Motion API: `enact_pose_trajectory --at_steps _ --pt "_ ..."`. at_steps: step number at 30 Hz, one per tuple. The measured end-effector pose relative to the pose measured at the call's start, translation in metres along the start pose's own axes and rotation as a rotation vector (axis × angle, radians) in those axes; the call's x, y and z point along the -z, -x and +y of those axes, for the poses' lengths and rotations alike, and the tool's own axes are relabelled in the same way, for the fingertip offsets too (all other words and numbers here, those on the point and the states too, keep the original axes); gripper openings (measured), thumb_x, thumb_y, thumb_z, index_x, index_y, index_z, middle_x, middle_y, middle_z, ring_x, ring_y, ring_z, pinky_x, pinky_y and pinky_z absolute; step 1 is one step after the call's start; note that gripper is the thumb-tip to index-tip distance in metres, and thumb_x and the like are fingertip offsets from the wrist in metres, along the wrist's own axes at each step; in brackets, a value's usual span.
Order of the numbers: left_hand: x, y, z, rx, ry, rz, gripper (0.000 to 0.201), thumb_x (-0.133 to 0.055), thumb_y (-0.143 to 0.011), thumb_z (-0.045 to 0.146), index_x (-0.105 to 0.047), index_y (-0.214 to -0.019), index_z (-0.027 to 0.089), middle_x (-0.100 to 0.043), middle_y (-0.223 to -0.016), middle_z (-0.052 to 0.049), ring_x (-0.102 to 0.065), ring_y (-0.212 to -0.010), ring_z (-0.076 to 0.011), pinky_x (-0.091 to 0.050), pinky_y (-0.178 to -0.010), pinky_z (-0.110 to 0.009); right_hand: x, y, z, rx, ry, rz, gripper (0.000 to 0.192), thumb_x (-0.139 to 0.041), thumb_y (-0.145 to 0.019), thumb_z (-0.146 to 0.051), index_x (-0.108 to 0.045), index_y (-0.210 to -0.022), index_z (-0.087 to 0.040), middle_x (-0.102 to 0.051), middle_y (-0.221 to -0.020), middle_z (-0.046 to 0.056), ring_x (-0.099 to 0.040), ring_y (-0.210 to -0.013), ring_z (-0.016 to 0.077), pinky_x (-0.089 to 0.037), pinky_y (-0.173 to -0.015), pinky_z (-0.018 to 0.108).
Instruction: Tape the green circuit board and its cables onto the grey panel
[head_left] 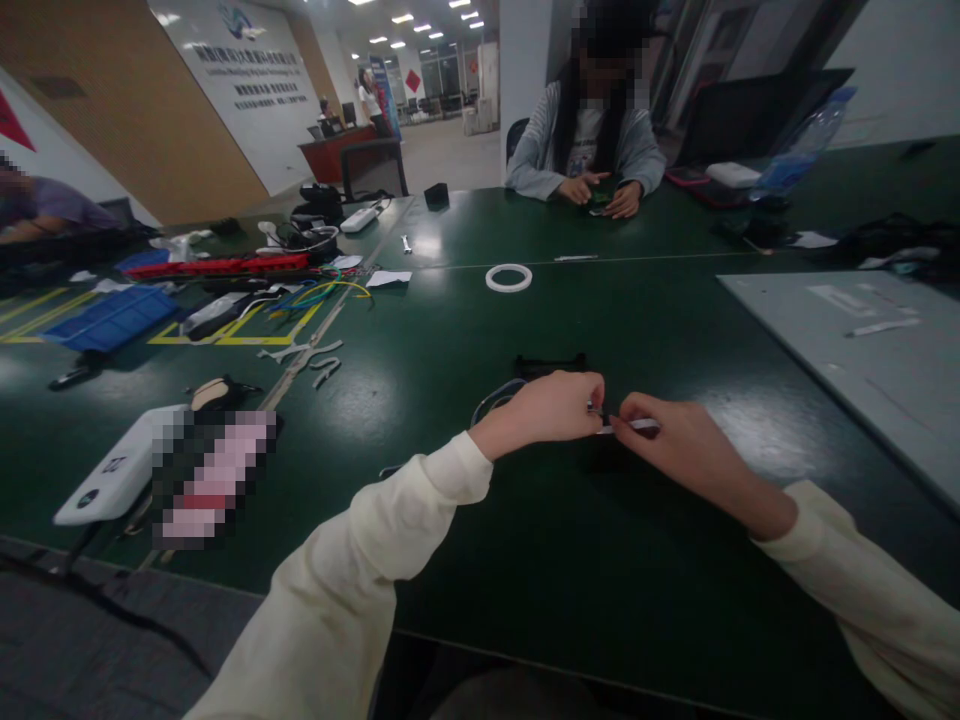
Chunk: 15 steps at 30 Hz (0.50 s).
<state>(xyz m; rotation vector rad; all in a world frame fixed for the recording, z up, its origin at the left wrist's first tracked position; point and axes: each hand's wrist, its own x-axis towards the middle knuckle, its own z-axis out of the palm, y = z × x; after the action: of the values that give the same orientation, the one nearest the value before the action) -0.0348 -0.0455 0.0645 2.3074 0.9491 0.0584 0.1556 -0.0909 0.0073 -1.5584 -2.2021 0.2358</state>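
Observation:
Above the dark green table (420,400), my left hand (551,405) is closed in a pinch on something small, with a dark bit and a shiny bit at the fingertips. Close beside it, my right hand (682,445) pinches a thin white strip (645,425) between thumb and finger. The strip reaches to the left fingertips; where its far end sits is hidden. Just beyond my left hand lies a black bracket-like piece (551,361). A grey-blue cable (491,395) curves out from behind that wrist.
A white tape roll (509,278) lies farther back. At left are a white power bank (124,468), a blurred pink item (221,470), a blue bin (112,318) and tangled wires (322,288). A grey board (862,345) covers the right. Across sits a person (589,150).

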Motion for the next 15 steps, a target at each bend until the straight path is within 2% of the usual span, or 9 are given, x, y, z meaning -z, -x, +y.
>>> enact_pose_trajectory --at_steps 6,10,13,15 --pt "-0.021 -0.002 0.003 -0.003 -0.190 0.114 0.016 -0.051 -0.085 0.029 -0.047 -0.095 0.018 -0.061 -0.083 -0.002 -0.059 -0.067 -0.0132 -0.039 -0.048 -0.022 -0.001 0.002 0.001 0.036 0.095 -0.067 0.019 -0.051 -0.081 -0.037 -0.056 -0.074 -0.021 -0.060 -0.064 -0.001 -0.055 -0.053 0.0146 -0.035 -0.047 0.025" --pt "-0.025 -0.002 0.006 -0.022 -0.323 0.134 0.018 -0.048 -0.087 0.032 -0.045 -0.097 0.017 -0.062 -0.084 -0.003 -0.061 -0.070 -0.0162 -0.040 -0.049 -0.024 0.003 -0.001 0.006 0.037 0.159 -0.116 0.024 -0.050 -0.082 -0.042 -0.059 -0.077 -0.021 -0.062 -0.070 0.001 -0.057 -0.057 0.0160 -0.037 -0.048 0.027" --pt "-0.025 -0.002 0.008 -0.018 -0.373 0.121 0.022 -0.047 -0.089 0.035 -0.043 -0.100 0.017 -0.062 -0.086 -0.004 -0.062 -0.071 -0.0165 -0.042 -0.049 -0.024 0.016 -0.009 0.029 0.037 0.096 -0.107 0.030 -0.052 -0.083 -0.049 -0.063 -0.092 -0.022 -0.065 -0.085 0.004 -0.060 -0.068 0.0164 -0.043 -0.055 0.027" --pt "-0.024 -0.001 0.009 -0.015 -0.367 0.111 0.021 -0.046 -0.089 0.034 -0.043 -0.101 0.017 -0.062 -0.085 -0.004 -0.061 -0.068 -0.0156 -0.041 -0.048 -0.024 0.030 -0.014 0.061 0.037 0.016 -0.002 0.038 -0.052 -0.084 -0.049 -0.062 -0.107 -0.021 -0.062 -0.105 0.009 -0.061 -0.087 0.0177 -0.046 -0.066 0.027"
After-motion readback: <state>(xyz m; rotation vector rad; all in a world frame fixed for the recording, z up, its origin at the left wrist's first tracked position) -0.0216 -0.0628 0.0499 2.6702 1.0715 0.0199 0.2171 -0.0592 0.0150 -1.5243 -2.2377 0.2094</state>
